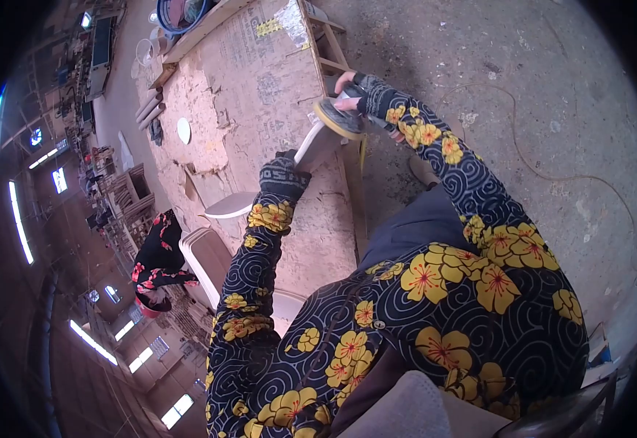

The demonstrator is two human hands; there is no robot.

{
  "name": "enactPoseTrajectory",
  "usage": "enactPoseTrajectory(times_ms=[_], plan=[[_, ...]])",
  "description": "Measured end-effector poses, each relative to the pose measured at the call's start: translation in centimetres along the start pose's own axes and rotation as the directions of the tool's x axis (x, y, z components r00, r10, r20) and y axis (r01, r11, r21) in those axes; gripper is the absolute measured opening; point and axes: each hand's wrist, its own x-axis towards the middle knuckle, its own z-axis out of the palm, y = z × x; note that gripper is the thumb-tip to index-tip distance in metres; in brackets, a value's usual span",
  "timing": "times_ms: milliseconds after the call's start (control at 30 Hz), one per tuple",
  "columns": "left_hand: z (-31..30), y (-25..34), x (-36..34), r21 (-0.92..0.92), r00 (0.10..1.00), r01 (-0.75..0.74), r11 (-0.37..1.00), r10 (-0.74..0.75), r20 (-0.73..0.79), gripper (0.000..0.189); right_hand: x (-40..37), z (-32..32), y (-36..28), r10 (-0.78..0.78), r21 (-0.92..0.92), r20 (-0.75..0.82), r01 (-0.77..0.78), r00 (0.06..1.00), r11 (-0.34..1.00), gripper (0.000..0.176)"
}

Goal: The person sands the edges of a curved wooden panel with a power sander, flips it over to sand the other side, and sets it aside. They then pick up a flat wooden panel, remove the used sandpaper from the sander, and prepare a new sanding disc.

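Observation:
My left hand (286,177), in a dark knitted glove with grey lettering, is closed around the edge of a flat, pale wooden piece (320,149) and holds it tilted above the worktable (260,95). My right hand (355,95), in a fingerless dark glove, is wrapped around a disc sander (339,119) with a yellowish rim. The sander's pad is against the far end of the wooden piece. Part of the wooden piece is hidden behind the sander. Another thin, curved wooden piece (231,205) lies on the table beside my left wrist.
Several stacked pale pieces (207,259) with rounded corners stand at the table's left edge. A white oval (183,131) lies farther along. A thin hose (515,135) runs over the concrete floor at right. Another person (159,255) bends over at left. A blue basket (180,13) stands at the top.

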Motion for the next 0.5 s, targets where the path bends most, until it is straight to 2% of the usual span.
enactPoseTrajectory(times_ms=[33, 67, 167, 200, 300, 367, 433, 467, 500], plan=[[0.0, 0.1, 0.1, 0.014, 1.0, 0.01, 1.0, -0.01, 0.007, 0.039, -0.5, 0.4, -1.0, -0.027, 0.007, -0.046, 0.028, 0.999, 1.0, 0.039], [0.1, 0.0, 0.1, 0.029, 1.0, 0.018, 0.999, -0.018, 0.016, 0.039, -0.1, 0.9, 0.7, -0.185, -0.052, -0.118, 0.18, 0.976, 0.982, 0.04], [0.2, -0.5, 0.7, 0.004, 0.999, 0.021, 1.0, -0.021, 0.029, 0.04, 0.7, 0.5, 4.3, 0.206, 0.09, -0.075, -0.199, 0.976, 0.976, 0.039], [0.1, -0.5, 0.8, 0.013, 1.0, 0.015, 1.0, -0.016, 0.027, 0.041, 1.5, 0.6, 7.4, 0.212, 0.017, -0.118, -0.211, 0.97, 0.977, 0.039], [-0.7, 0.4, 0.7, 0.036, 0.997, 0.046, 0.998, -0.049, 0.061, 0.041, 1.9, 1.1, 11.3, 0.311, 0.049, -0.167, -0.308, 0.935, 0.95, 0.039], [-0.6, 0.1, 0.6, 0.041, 0.999, 0.008, 0.999, -0.01, 0.039, 0.042, 1.6, 1.4, 10.6, 0.201, 0.007, -0.178, -0.203, 0.963, 0.979, 0.039], [-0.4, 0.0, 0.5, 0.034, 0.999, 0.001, 0.999, -0.002, 0.035, 0.042, 0.3, 1.5, 5.6, 0.081, 0.035, -0.204, -0.075, 0.976, 0.997, 0.039], [-0.3, 0.0, 0.6, 0.029, 0.999, 0.015, 0.999, -0.016, 0.037, 0.043, -0.8, 1.3, 1.9, 0.072, 0.044, -0.2, -0.064, 0.977, 0.997, 0.038], [-0.4, -0.1, 0.7, 0.026, 0.999, 0.029, 0.999, -0.03, 0.038, 0.043, -0.8, 1.7, 2.0, 0.061, 0.054, -0.212, -0.051, 0.975, 0.997, 0.037]])
